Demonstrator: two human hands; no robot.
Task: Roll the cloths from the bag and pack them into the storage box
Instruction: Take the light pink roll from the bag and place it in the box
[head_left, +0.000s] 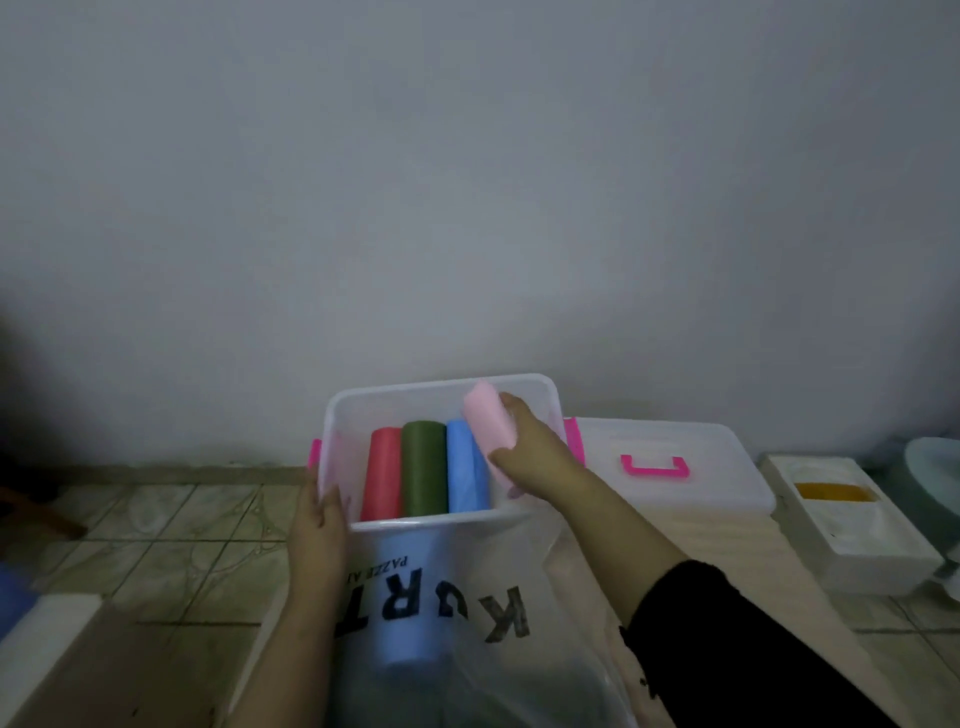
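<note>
Right, bag (467, 613) read "KURT", lying just before the storage box (441, 387). Your right hand (530, 447) gripped pink roll (491, 434) over box w/ red, green, blue rolls; left hand (319, 525) clasped box's edge.

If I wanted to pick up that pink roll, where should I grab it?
Grab the pink roll around its middle, coming from above and from the right, as the right hand does now. It is a long, soft cylinder, so fingers wrap its width easily. The blue roll lies close on its left, so that side is blocked. The left hand steadies the storage box.
</note>
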